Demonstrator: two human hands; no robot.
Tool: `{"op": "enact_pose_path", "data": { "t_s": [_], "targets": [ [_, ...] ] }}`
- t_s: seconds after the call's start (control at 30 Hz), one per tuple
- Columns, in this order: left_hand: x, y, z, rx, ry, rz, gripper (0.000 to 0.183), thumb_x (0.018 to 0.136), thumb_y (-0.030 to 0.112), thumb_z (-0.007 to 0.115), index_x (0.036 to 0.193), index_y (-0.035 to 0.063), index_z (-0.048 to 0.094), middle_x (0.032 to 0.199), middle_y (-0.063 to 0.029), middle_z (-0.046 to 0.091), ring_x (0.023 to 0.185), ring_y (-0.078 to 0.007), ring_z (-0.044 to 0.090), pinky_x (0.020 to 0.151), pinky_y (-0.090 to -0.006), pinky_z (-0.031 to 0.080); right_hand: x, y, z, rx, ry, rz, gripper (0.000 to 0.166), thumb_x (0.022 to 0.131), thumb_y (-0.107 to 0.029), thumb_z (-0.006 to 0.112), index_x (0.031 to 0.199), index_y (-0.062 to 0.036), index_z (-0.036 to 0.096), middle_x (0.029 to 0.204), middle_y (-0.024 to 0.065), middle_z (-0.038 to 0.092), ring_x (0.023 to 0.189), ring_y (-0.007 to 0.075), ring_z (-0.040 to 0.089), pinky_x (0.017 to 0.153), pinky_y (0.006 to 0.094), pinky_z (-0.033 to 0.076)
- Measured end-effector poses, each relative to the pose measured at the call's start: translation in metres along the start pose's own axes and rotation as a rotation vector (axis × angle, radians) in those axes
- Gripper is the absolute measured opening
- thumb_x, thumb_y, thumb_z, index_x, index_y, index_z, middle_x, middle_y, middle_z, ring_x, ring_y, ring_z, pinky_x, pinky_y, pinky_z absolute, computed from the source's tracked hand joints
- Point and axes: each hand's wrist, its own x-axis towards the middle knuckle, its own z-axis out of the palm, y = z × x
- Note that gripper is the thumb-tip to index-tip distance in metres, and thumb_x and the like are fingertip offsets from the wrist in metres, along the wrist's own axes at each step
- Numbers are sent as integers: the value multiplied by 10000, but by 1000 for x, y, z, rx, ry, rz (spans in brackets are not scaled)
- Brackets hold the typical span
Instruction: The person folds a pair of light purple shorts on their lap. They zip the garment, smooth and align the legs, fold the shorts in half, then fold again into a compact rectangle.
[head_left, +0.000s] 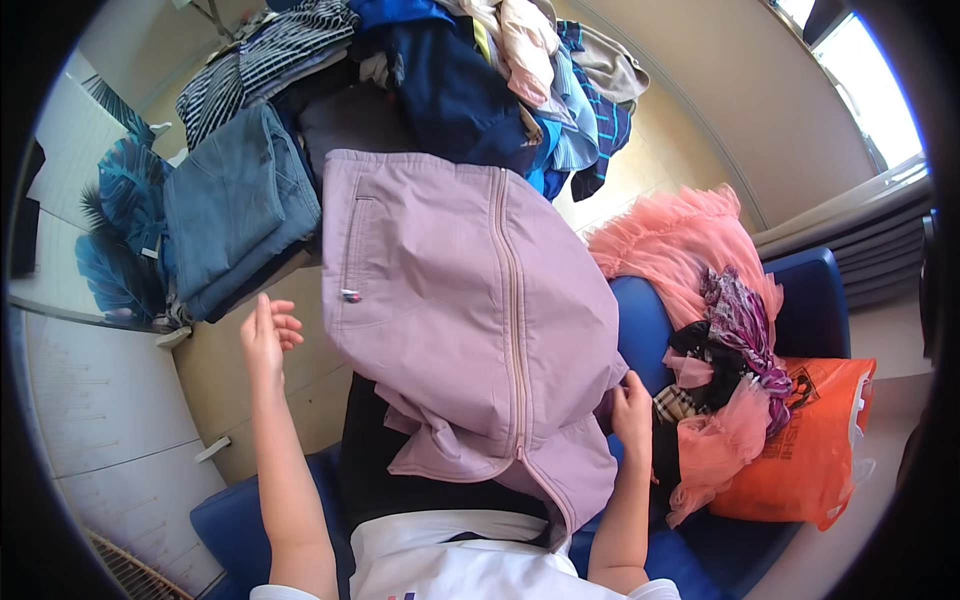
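Observation:
A mauve zip-front jacket (435, 285) lies spread over my lap, its collar end towards me and its hem pointing away. The zip (516, 330) is done up along most of its length, with the slider near the collar. My right hand (634, 412) grips the jacket's edge on the right side. Off to the left, clear of the fabric, my left hand (271, 334) is raised in the air with nothing in it, its fingers loosely bent and apart. The jacket's underside and sleeves are mostly hidden.
Folded blue jeans (232, 210) are stacked at the left, by a leaf-patterned cabinet panel (120, 225). Beyond the jacket rises a heap of clothes (457, 82). On the blue chair (810, 300) at right lie a coral tulle garment (675, 240), a purple scarf (739, 322) and an orange bag (810, 465).

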Motion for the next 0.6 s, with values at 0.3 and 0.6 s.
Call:
{"op": "enact_pose_path", "data": {
  "t_s": [0.3,0.6],
  "targets": [
    [-31,-21,33,83,-99,246,301,989,167,546,1225,-6,615,1099,-114,671,1023,-153,632,858,-292,491,16,-40,-1,556,-68,-68,374,960,-173,570,1276,25,598,1178,112,662,1113,168,603,981,281,437],
    [-59,-8,87,-342,-404,-48,417,910,154,673,1260,-30,540,1158,-108,650,1050,-169,621,947,-312,482,29,-66,53,458,-198,14,416,962,-307,636,1175,50,638,1062,83,711,938,142,634,847,296,489]
  ]
}}
